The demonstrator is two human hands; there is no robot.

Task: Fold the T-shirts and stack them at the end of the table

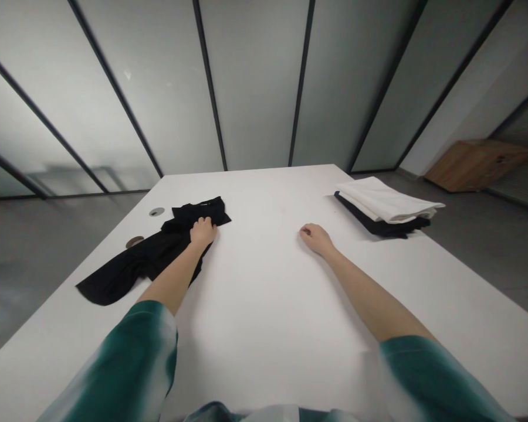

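Observation:
A crumpled black garment (158, 253) lies stretched out on the left part of the white table (264, 305). My left hand (203, 231) is on its right side near the bunched upper end, with fingers curled into the cloth. A small whitish mark shows at the garment's far end. My right hand (317, 237) rests on the bare tabletop right of the middle, its fingers curled in and nothing visible in them. Between my right hand and the table's right edge sits a stack of folded cloth, a white piece (389, 199) on top of black cloth (378, 227).
Two round inserts, a grey one (157, 211) and a brownish one (134, 241), are set in the table's left side. Frosted glass panels (255, 82) stand beyond the far edge. A wooden box (475, 164) is on the floor at the right.

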